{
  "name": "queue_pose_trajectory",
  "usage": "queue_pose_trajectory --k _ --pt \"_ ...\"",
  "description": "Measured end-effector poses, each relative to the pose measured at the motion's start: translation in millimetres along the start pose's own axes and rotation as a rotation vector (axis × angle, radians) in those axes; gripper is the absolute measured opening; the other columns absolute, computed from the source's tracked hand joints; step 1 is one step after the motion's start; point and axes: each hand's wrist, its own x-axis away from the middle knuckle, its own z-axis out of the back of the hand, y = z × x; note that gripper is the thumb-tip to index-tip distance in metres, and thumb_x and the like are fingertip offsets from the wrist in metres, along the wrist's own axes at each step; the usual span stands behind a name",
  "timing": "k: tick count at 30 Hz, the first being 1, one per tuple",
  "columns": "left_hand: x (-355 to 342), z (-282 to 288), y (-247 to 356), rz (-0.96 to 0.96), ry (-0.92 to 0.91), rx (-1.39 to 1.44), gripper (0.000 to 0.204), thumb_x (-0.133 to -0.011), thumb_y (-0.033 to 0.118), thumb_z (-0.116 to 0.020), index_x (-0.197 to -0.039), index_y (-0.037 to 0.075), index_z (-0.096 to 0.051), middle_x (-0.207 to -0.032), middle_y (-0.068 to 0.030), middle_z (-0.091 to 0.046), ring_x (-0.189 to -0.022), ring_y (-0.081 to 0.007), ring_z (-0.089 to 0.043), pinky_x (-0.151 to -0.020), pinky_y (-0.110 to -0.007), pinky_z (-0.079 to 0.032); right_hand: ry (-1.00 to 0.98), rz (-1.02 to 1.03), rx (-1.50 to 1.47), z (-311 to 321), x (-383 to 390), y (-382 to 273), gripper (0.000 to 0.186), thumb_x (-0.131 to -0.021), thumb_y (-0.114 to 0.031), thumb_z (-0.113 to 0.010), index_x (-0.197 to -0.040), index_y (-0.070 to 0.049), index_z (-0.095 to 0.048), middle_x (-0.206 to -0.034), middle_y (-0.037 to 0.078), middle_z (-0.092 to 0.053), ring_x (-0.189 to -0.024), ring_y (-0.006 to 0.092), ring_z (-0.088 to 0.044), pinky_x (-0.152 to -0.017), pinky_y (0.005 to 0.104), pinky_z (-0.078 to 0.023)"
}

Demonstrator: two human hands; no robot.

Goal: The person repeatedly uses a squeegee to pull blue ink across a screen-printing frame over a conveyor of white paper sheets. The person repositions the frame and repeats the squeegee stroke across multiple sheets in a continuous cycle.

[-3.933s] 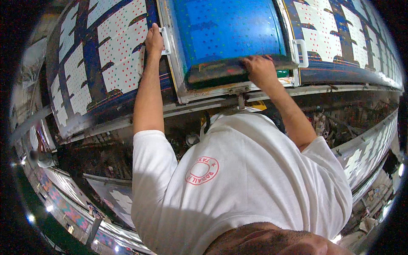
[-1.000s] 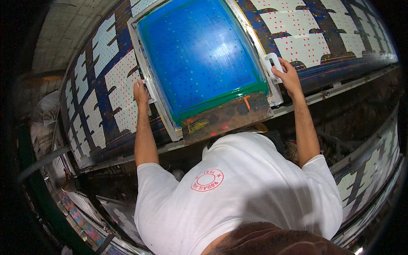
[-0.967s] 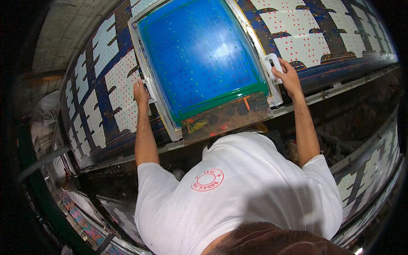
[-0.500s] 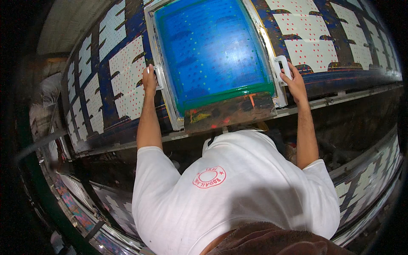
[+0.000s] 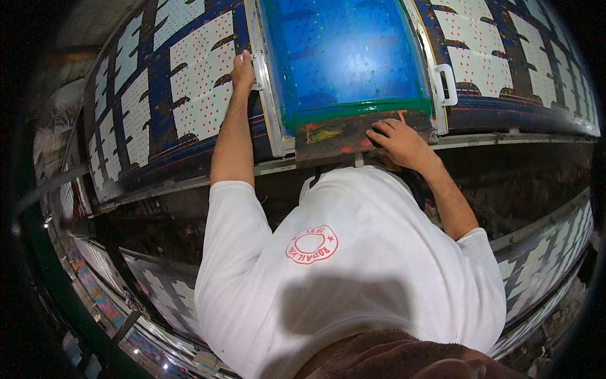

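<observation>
A silk-screen frame [image 5: 269,101] with a blue mesh [image 5: 347,63] and a green border lies on the long table in front of me. My left hand [image 5: 242,71] is closed round the white handle on the frame's left side; its fingers partly hide the handle. On the right side, a white handle [image 5: 447,85] stands free. My right hand [image 5: 401,143] rests on the right part of a paint-stained dark board [image 5: 331,146] at the frame's near end. Its fingers are bent and slightly apart, and its thumb is hidden.
White cut fabric pieces [image 5: 199,82] with coloured dots lie in rows left of the frame, and similar dotted pieces [image 5: 476,66] lie to its right. A metal rail [image 5: 492,139] runs along the table's near edge. Another table with pale pieces [image 5: 540,271] stands behind me.
My right hand has let go of the right handle and moved down and left onto the stained board. My left hand stays on its handle. The whole view has shifted slightly.
</observation>
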Motion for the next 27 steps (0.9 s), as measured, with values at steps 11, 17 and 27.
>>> queue_pose_trajectory --k 11,17,27 --pt "23.0 4.6 27.3 -0.126 0.109 -0.126 0.058 -0.106 0.049 -0.042 -0.134 0.000 -0.053 -0.123 -0.0298 -0.065 -0.117 -0.0451 -0.063 -0.102 -0.051 -0.047 0.126 -0.324 0.136 -21.3 -45.2 -28.8 0.059 -0.072 0.004 -0.071 -0.129 -0.009 -0.062 -0.128 0.013 -0.063 -0.116 0.0328 -0.062 -0.096 0.0428 -0.053" --pt "18.4 5.6 26.0 -0.004 0.028 -0.034 0.053 -0.106 0.047 -0.041 -0.129 0.002 -0.057 -0.126 -0.0292 -0.064 -0.122 -0.0473 -0.059 -0.103 -0.053 -0.045 0.320 -0.333 0.146 -23.5 -97.9 1.0 0.032 -0.086 -0.004 -0.064 -0.117 -0.010 -0.069 -0.109 0.012 -0.070 -0.102 0.0317 -0.068 -0.084 0.0435 -0.056" --pt "14.1 5.5 17.5 0.010 0.020 -0.105 0.051 -0.108 0.047 -0.037 -0.123 0.003 -0.057 -0.120 -0.0293 -0.064 -0.116 -0.0484 -0.060 -0.097 -0.053 -0.046 0.241 -0.327 0.327 35.3 -285.7 169.4 0.026 -0.087 -0.012 -0.060 -0.109 -0.014 -0.073 -0.093 0.015 -0.072 -0.084 0.0359 -0.072 -0.070 0.0515 -0.058"
